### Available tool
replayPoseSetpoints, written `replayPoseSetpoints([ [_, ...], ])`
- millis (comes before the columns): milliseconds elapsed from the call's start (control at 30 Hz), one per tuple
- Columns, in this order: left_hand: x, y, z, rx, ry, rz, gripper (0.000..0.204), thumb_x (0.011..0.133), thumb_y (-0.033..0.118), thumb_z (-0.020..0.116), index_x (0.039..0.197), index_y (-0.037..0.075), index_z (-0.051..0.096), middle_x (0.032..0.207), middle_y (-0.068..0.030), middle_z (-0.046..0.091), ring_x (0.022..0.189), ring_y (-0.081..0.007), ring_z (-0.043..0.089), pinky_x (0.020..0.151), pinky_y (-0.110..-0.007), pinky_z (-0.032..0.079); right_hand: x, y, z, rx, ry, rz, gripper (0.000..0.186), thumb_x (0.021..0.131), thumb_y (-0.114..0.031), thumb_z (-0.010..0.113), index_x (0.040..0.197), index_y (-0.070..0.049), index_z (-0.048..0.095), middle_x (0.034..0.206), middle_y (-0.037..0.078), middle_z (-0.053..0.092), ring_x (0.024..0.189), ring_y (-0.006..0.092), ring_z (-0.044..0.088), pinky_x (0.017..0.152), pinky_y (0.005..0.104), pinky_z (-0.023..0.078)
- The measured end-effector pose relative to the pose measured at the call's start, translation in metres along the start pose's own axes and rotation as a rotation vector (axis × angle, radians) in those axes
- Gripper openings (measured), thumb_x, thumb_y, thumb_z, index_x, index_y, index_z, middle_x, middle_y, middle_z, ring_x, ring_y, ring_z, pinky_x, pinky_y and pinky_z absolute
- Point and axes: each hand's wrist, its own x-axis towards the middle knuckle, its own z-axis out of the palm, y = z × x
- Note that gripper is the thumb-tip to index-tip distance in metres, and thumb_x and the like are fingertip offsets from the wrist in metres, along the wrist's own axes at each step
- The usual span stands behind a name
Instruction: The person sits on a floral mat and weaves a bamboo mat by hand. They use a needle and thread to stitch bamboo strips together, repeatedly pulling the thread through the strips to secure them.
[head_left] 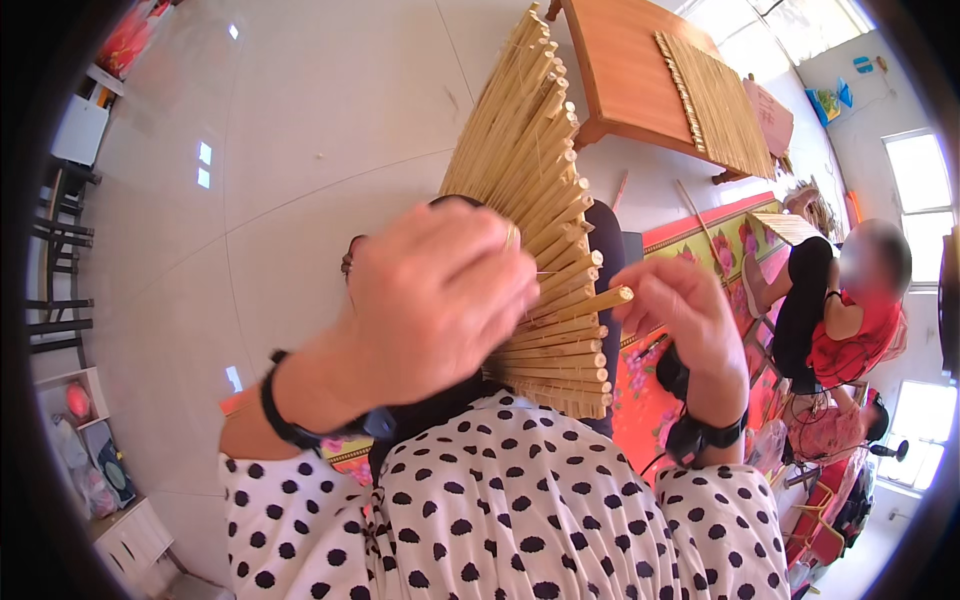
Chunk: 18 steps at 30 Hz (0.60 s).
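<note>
Across my lap lies a mat of pale reed stalks (pixel 540 190), bound side by side with thin thread and fanning out from far to near. My left hand (pixel 440 300) is above its left side, slightly blurred, its fingers curled together. A short thin line, thread or needle, shows by its fingertips; what they pinch is hidden. At the right edge, my right hand (pixel 690 320) has its thumb and fingers curled at the end of one reed stalk (pixel 622 295) that sticks out past the others. Both wrists wear black bands.
A wooden table (pixel 625 75) at the far right carries another reed mat (pixel 720 110). A flowered mat (pixel 645 410) covers the floor to my right. A person in red (pixel 860 330) sits there, with another person beyond. Black stools (pixel 60 250) line the left wall.
</note>
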Motion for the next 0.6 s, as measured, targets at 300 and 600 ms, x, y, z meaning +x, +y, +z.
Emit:
replayPoseSetpoints([
  [300,0.042,-0.016,0.006,0.275,-0.539,0.36,0.007,0.073,0.013,0.065,0.07,0.007,0.062,0.069,-0.0039,0.06,0.067,-0.0206,0.062,0.06,-0.034,0.047,0.051,-0.048,0.019,-0.719,-0.072,-0.041,0.048,0.091,-0.038,0.068,0.065,0.002,0.066,0.052,0.011,0.055,0.049,0.0177,0.054,0.049,0.0355,0.042],
  [600,0.042,-0.035,0.022,0.074,-0.513,0.45,0.009,0.067,0.013,0.065,0.063,0.007,0.059,0.056,-0.0046,0.055,0.053,-0.0219,0.057,0.051,-0.036,0.044,0.064,-0.055,0.03,-0.88,-0.099,-0.055,0.045,0.085,-0.041,0.064,0.064,-0.001,0.066,0.058,0.018,0.061,0.059,0.0378,0.061,0.06,0.0467,0.05],
])
